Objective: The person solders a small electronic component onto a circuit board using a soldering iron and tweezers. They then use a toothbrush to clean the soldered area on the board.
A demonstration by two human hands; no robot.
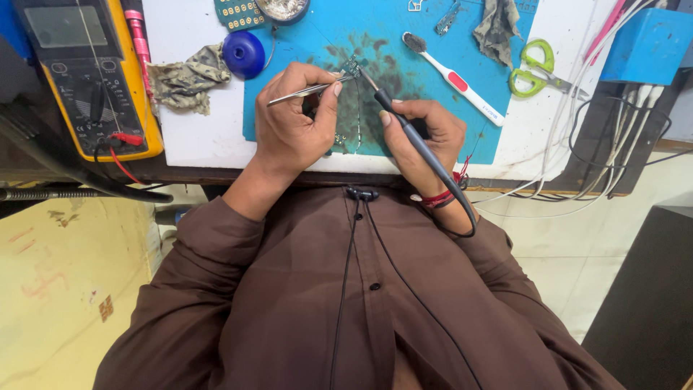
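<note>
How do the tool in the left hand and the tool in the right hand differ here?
The tweezers in the left hand are thin bare metal with no cord; the soldering iron in the right hand has a thick dark handle and a trailing black cable. The tweezers lie nearly level, pointing right; the soldering iron slants up to the left. Both tips meet at the small part on the blue mat.
</note>
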